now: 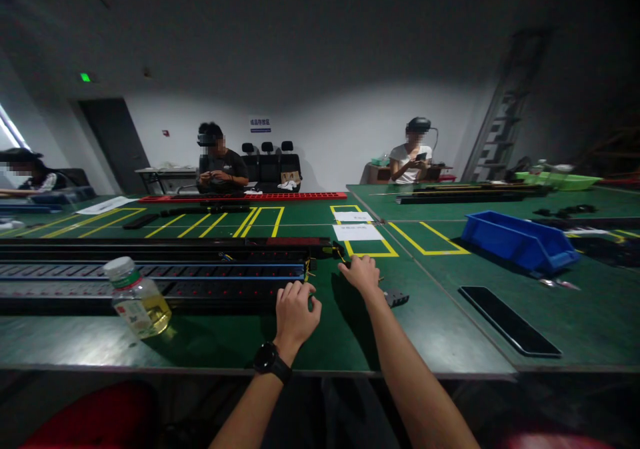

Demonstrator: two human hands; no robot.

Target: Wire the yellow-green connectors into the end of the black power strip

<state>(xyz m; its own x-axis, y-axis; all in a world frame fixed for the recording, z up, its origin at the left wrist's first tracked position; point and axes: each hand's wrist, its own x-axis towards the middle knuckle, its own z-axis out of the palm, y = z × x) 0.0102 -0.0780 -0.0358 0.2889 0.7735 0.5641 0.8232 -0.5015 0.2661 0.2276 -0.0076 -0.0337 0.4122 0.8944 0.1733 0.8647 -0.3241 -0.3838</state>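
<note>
Black and slender, the long strips with rows of small red marks and blue edging lie side by side across the left half of the green tabletop, their right ends bristling with thin yellow wires. Behind them runs a narrow black rail, with more wire at its tip. The left hand, a black watch on its wrist, is at the strips' near right end, fingers loosely bent; from here I can't tell whether they grip anything. The right hand reaches close to the rail's wired end, fingers curled down, and its hold is hidden from me too. A clear plastic bottle of yellow liquid stands in front of the strips, blocking part of them. A small dark grey part sits just beside the right forearm; farther right are a flat black phone and an open blue plastic bin.
</note>
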